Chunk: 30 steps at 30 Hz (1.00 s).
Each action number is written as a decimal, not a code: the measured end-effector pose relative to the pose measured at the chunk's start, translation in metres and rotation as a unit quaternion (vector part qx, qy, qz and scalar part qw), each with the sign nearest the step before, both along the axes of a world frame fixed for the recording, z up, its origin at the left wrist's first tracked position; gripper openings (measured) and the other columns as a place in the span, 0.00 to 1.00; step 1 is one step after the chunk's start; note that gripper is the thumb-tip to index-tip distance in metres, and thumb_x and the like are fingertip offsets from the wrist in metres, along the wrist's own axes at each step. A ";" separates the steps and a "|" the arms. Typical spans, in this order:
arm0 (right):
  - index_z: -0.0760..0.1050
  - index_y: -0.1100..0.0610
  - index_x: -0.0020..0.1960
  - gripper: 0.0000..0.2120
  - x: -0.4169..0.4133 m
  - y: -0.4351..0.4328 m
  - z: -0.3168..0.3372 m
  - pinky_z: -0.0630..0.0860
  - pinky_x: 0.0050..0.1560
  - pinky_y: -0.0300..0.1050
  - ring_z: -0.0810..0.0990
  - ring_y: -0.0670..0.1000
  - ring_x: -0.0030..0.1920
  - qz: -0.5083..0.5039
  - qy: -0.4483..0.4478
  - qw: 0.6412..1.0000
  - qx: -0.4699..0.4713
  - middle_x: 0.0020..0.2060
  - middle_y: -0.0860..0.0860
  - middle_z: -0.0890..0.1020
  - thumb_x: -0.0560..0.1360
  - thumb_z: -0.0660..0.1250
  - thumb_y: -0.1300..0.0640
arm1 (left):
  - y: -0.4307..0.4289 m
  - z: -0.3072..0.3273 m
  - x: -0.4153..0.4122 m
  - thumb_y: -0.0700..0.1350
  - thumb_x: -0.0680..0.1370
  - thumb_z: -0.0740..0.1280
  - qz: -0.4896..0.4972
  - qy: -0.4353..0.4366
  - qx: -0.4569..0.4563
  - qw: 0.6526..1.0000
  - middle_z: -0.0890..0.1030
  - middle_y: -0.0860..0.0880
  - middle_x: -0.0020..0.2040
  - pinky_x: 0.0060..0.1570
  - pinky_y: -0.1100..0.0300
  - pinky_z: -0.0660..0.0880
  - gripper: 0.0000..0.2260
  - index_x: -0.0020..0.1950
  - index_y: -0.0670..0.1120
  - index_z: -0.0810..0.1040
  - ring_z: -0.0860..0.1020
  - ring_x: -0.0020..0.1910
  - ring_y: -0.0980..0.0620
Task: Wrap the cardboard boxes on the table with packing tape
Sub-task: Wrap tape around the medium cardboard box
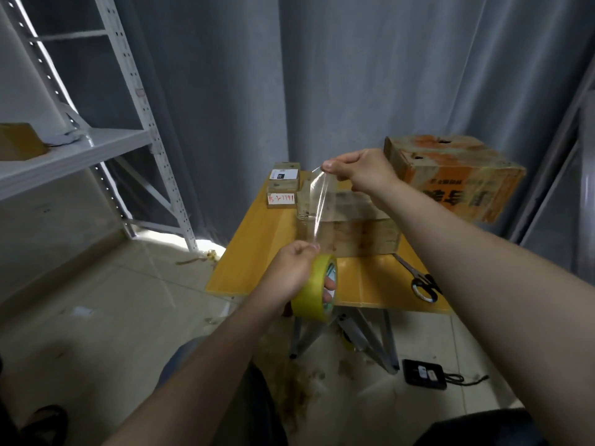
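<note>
Room: a grey curtain (354, 75) hung behind a yellow table (257, 252); white shelving (80, 146) stood at the left.
Small box (283, 188): sat at the table's far left corner, white labels on its top and front.
Left hand (289, 268): gripped the yellow tape roll (314, 288), fingers curled through its core, above the table's near edge.
Tape strip (317, 204): clear, stretched up from the roll in front of the middle box (360, 226) and not yet stuck to it.
Right hand (363, 170): pinched the strip's free end between thumb and fingertips.
Large box (450, 175): orange-printed, at the far right, already glossy with tape.
Risk: the hanging strip could twist and stick to itself, or land crooked on the cardboard, if the pull slackened.
Risk: the scissors (421, 281) lay near the table's right edge — a sweeping forearm could knock them off.
Count: three boxes at the table, one roll, one pair of scissors.
</note>
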State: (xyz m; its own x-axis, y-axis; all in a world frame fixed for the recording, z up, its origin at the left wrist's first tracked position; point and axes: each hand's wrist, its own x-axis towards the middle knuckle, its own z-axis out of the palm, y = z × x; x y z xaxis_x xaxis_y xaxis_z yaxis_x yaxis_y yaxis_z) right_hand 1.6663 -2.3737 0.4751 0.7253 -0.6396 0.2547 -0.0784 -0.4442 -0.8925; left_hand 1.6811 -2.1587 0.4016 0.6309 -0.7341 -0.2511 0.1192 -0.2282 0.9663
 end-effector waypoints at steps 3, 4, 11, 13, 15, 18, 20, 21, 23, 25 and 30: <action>0.88 0.53 0.54 0.10 0.022 -0.013 -0.012 0.74 0.44 0.32 0.82 0.41 0.48 0.000 0.017 1.000 0.002 0.43 0.42 0.87 0.76 0.77 0.49 | -0.010 0.001 0.011 0.49 0.87 0.60 0.020 0.017 -0.007 1.000 0.85 0.37 0.35 0.29 0.53 0.81 0.09 0.60 0.45 0.72 0.80 0.24 0.42; 0.88 0.53 0.54 0.10 0.030 -0.017 -0.016 0.76 0.51 0.35 0.82 0.42 0.51 0.002 0.027 1.000 -0.006 0.46 0.44 0.88 0.76 0.77 0.49 | -0.012 0.001 0.014 0.50 0.87 0.60 0.015 0.022 -0.001 1.000 0.86 0.37 0.37 0.32 0.51 0.82 0.09 0.59 0.45 0.72 0.82 0.27 0.41; 0.88 0.50 0.51 0.10 0.069 -0.032 -0.050 0.72 0.38 0.33 0.75 0.36 0.27 -0.033 0.073 0.997 -0.021 0.27 0.38 0.82 0.73 0.79 0.46 | -0.023 -0.002 0.035 0.54 0.86 0.61 -0.012 -0.012 0.052 0.999 0.87 0.37 0.42 0.51 0.44 0.84 0.15 0.51 0.42 0.76 0.87 0.42 0.37; 0.88 0.47 0.49 0.10 0.073 -0.033 -0.054 0.76 0.50 0.44 0.78 0.39 0.36 -0.044 0.083 0.995 -0.038 0.36 0.40 0.86 0.72 0.79 0.43 | -0.028 -0.004 0.041 0.56 0.85 0.62 -0.003 -0.050 0.071 0.996 0.86 0.33 0.46 0.60 0.38 0.80 0.16 0.49 0.43 0.76 0.86 0.48 0.33; 0.88 0.46 0.48 0.10 0.076 -0.033 -0.057 0.78 0.60 0.50 0.83 0.44 0.47 -0.062 0.079 0.993 -0.057 0.45 0.44 0.88 0.72 0.79 0.43 | -0.031 -0.004 0.042 0.56 0.84 0.63 0.005 -0.058 0.074 0.996 0.84 0.30 0.50 0.62 0.35 0.78 0.15 0.51 0.45 0.77 0.85 0.52 0.31; 0.88 0.47 0.48 0.08 0.076 -0.032 -0.062 0.80 0.59 0.49 0.84 0.45 0.49 -0.081 0.070 0.991 -0.080 0.47 0.44 0.89 0.72 0.79 0.44 | -0.034 -0.003 0.041 0.57 0.83 0.64 0.010 -0.052 0.080 0.995 0.82 0.29 0.56 0.64 0.34 0.76 0.16 0.53 0.44 0.77 0.83 0.55 0.30; 0.89 0.47 0.48 0.08 0.075 -0.031 -0.064 0.80 0.57 0.47 0.84 0.44 0.48 -0.085 0.073 0.990 -0.087 0.48 0.45 0.89 0.73 0.79 0.45 | -0.036 -0.007 0.044 0.58 0.83 0.65 0.014 -0.045 0.089 0.995 0.83 0.30 0.56 0.65 0.35 0.76 0.21 0.56 0.38 0.80 0.83 0.56 0.32; 0.89 0.47 0.49 0.09 0.074 -0.031 -0.065 0.80 0.58 0.47 0.84 0.45 0.50 -0.089 0.082 0.988 -0.096 0.49 0.45 0.89 0.73 0.79 0.45 | -0.036 -0.008 0.045 0.57 0.83 0.65 0.012 -0.043 0.094 0.995 0.83 0.31 0.56 0.65 0.35 0.76 0.23 0.58 0.36 0.80 0.83 0.56 0.32; 0.88 0.47 0.51 0.10 0.073 -0.030 -0.066 0.78 0.61 0.50 0.84 0.48 0.55 -0.095 0.113 0.980 -0.132 0.52 0.46 0.88 0.73 0.78 0.44 | -0.037 -0.009 0.047 0.57 0.83 0.65 0.012 -0.043 0.099 0.994 0.83 0.31 0.54 0.64 0.35 0.77 0.22 0.56 0.37 0.80 0.83 0.55 0.32; 0.88 0.45 0.53 0.12 0.074 -0.030 -0.067 0.75 0.65 0.54 0.82 0.52 0.61 -0.104 0.141 0.968 -0.180 0.55 0.47 0.88 0.73 0.77 0.42 | -0.037 -0.009 0.047 0.58 0.82 0.66 0.017 -0.036 0.103 0.994 0.84 0.33 0.54 0.64 0.35 0.76 0.21 0.57 0.39 0.79 0.83 0.56 0.32; 0.70 0.44 0.77 0.34 0.069 -0.025 -0.059 0.66 0.67 0.57 0.70 0.61 0.71 -0.155 0.239 0.920 -0.271 0.70 0.52 0.79 0.74 0.71 0.33 | -0.038 -0.008 0.047 0.58 0.81 0.66 0.008 -0.018 0.098 0.995 0.86 0.37 0.52 0.63 0.36 0.77 0.19 0.59 0.43 0.78 0.84 0.54 0.35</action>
State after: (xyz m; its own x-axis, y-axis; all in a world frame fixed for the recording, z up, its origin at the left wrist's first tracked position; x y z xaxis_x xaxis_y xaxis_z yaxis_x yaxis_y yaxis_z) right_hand 1.7353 -2.3984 0.4162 0.6421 -0.7072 0.2960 -0.6016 -0.7041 -0.3772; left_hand 1.7282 -2.1969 0.3933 0.6540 -0.6626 -0.3652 0.0903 -0.4108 0.9072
